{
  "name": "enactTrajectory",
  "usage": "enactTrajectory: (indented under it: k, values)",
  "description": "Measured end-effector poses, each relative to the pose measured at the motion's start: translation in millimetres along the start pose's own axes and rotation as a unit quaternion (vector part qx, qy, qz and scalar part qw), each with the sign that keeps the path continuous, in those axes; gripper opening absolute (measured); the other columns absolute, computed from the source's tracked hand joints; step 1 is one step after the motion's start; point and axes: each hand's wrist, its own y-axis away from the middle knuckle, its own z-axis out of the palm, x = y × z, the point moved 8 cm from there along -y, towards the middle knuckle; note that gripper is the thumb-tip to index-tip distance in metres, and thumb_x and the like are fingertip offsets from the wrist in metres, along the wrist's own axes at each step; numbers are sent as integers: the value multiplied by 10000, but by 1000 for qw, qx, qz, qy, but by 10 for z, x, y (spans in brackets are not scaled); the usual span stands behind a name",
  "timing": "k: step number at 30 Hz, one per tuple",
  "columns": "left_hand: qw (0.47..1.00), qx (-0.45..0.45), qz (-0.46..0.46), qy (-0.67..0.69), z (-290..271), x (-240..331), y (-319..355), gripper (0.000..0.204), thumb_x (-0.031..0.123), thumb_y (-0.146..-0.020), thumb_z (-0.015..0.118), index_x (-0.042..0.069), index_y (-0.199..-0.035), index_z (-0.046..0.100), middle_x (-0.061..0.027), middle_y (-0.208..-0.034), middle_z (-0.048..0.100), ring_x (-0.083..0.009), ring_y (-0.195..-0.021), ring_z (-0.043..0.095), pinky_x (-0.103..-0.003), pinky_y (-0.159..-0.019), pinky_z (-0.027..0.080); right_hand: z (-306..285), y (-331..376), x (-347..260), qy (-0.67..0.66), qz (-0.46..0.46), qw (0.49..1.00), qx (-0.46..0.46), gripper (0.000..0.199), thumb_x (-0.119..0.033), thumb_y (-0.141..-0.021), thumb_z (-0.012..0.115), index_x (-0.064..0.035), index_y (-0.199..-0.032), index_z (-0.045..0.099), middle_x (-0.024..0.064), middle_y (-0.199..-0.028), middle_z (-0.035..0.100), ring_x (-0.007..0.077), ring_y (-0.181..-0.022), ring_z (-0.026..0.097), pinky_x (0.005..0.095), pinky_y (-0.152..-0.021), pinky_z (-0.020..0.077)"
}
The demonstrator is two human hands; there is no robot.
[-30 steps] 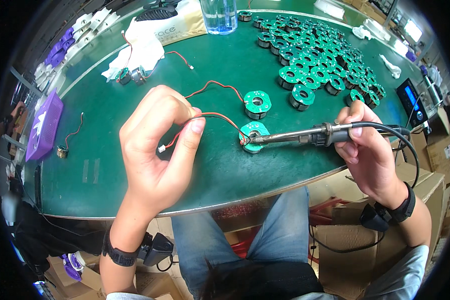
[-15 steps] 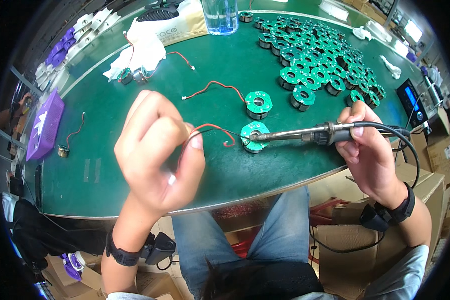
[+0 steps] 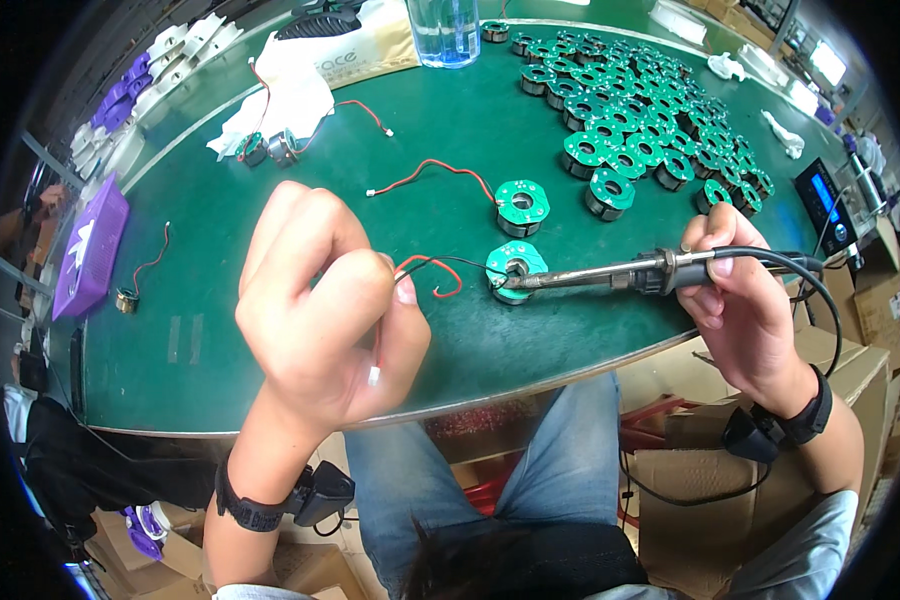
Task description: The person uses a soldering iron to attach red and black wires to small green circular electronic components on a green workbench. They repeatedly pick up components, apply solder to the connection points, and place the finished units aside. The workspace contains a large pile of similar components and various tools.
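Observation:
Pinched in my left hand (image 3: 320, 310) is a wire lead (image 3: 446, 263) of red and black strands, its white connector (image 3: 374, 376) hanging below the fingers. The black strand reaches across to a round motor part with a green circuit board (image 3: 516, 258) near the table's front edge. My right hand (image 3: 735, 285) grips a soldering iron (image 3: 660, 271) by its dark handle. The iron's tip lies over the board's lower left part, by the black strand's end. The red strand's free end curls in the air left of the board. Just behind stands another such part (image 3: 522, 205) with its red wire attached.
Many green-topped motor parts (image 3: 630, 130) crowd the far right of the green table (image 3: 410, 130). A soldering station (image 3: 826, 203) stands at the right edge. On the left are a purple basket (image 3: 92, 250) and wired parts; at the back, a water container (image 3: 444, 35) and tissue pack (image 3: 365, 55).
My left hand has shifted slightly right and toward the board, and the white connector now hangs lower and plainer below it. The iron's tip stays at the board.

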Motion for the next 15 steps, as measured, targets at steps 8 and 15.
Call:
enactTrajectory:
  k: [8, 15]
  values:
    - [1000, 0, -5, 1, -3, -12, 2, 187, -29, -493, 534, 43, -549, 371, -59, -552, 325, -204, -497, 307, -287, -439, 225, 9, -2, -6, 0, -3, 1000, 0, 153, -134, -748, 516, -88, -823, 390, 18, -763, 373, 36, -512, 313, 162, -432, 263]
    - [1000, -4, -9, 2, 6, -17, 0, 193, -25, -494, 538, 45, -540, 365, -61, -552, 328, -204, -497, 303, -287, -440, 219, 13, 5, -38, -22, -16, 1000, 9, 99, -89, -760, 514, -65, -753, 419, 36, -695, 448, 59, -517, 352, 189, -438, 267]
